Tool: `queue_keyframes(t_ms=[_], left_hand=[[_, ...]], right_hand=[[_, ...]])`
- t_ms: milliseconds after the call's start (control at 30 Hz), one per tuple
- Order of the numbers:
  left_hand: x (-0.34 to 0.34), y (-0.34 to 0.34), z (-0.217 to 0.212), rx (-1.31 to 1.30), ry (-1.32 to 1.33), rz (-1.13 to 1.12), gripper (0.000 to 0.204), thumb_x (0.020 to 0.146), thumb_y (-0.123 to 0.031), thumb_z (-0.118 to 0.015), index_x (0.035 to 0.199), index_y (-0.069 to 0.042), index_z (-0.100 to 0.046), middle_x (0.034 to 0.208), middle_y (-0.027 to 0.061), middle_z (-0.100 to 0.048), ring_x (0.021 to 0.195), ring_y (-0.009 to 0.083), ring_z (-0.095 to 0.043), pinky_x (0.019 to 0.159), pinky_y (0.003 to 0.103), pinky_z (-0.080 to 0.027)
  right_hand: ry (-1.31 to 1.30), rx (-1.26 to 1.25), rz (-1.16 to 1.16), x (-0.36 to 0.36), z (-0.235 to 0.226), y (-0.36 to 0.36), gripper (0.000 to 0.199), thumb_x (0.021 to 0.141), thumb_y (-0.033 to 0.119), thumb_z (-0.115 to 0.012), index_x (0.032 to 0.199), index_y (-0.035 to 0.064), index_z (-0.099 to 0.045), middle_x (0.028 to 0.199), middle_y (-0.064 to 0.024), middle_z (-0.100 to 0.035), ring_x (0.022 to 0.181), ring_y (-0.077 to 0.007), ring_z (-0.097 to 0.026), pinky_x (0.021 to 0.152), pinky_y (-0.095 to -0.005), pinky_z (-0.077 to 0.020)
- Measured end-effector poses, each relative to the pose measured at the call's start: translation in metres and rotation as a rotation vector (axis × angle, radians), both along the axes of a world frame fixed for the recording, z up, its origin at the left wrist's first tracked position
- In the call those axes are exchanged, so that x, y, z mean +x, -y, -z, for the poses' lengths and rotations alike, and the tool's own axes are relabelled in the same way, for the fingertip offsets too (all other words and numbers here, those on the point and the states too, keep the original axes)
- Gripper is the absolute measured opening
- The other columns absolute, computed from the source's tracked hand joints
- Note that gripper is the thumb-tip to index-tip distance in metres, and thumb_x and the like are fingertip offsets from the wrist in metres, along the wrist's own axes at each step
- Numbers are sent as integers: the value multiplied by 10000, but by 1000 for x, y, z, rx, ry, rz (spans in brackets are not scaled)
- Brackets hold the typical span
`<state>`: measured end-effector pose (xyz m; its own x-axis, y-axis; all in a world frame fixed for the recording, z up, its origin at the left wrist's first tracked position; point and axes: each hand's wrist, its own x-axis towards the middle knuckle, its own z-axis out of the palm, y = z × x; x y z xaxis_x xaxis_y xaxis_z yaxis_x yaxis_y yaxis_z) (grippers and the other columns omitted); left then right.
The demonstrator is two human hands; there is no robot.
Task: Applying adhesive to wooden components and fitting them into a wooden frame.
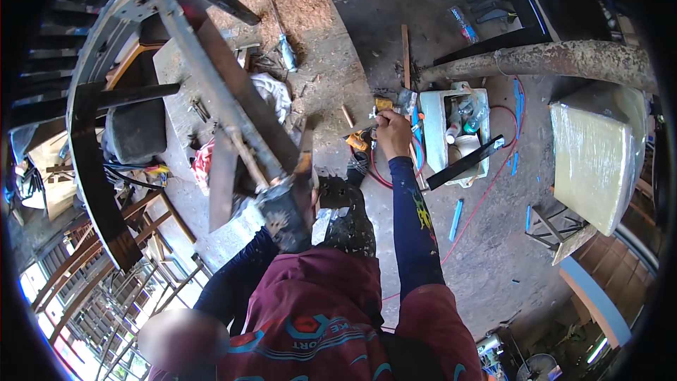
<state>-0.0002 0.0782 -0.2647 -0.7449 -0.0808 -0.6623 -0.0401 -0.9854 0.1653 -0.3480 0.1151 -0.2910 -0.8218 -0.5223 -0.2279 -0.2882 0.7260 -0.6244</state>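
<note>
Dark wooden frame (215, 74) slants over the left side of the lap, curved rail (84, 134) at far left. Left hand: hidden around the frame's near end, can't tell if it's gripping; only the left sleeve (236, 275) reads clearly. Right hand (393, 134) is ahead, fingers closed in a pinch, apparently on a small pale piece (374, 113), too small to ID, near a yellow-and-black tool (358, 141). My read: step in hand is small-part handling beside the frame; next move calls for a steady pinch. Surface/room, left to right: bench (328, 63) carries a white cloth (273, 97), blue-handled tool (286, 54) and sawdust (310, 7); white bin (435, 144) with bottles, black strip (462, 164) across it; red hose (522, 102) on scuffed concrete floor (493, 240); wrapped cream block (589, 162) far right
</note>
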Motion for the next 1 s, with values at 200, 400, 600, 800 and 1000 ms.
queue_keyframes(t_ms=[200,400,600,800,1000], left_hand=[[-89,6,-25,-139,7,22,380,934,-415,-713,1051,-55,-685,1067,13,-689,1036,133,-581,944,307,-393],[-124,22,1,-45,-126,48,634,1014,-473,-536,1426,7,-491,1416,162,-583,1338,312,-524,1167,457,-330],[-157,33,-21,-97,-183,42,631,1014,-465,-545,1419,17,-502,1407,144,-590,1342,276,-516,1166,428,-334],[-172,26,-14,-324,-174,-53,346,998,-337,-659,1122,-18,-710,1171,17,-682,1086,109,-563,987,313,-386],[-141,24,-28,-554,4,112,633,1041,-367,-561,1473,73,-418,1410,188,-574,1293,228,-531,1127,382,-364]], right_hand=[[323,-184,97,-23,24,-15,126,818,123,-738,894,24,-759,876,-158,-743,833,-301,-727,735,-375,-550],[220,-310,-52,-38,36,-34,212,939,132,-625,1068,-4,-723,982,-195,-737,877,-329,-720,792,-382,-555],[411,-69,-140,-35,-59,-24,536,973,305,-646,1347,-68,-557,1140,-212,-711,991,-257,-705,834,-326,-540],[110,268,-580,-15,-151,26,1012,749,594,-779,1431,-73,-442,1071,-299,-699,976,-436,-697,832,-475,-551],[-231,365,-643,-18,-139,102,851,778,308,-734,1451,-86,-395,933,-249,-713,871,-382,-708,798,-515,-551]])
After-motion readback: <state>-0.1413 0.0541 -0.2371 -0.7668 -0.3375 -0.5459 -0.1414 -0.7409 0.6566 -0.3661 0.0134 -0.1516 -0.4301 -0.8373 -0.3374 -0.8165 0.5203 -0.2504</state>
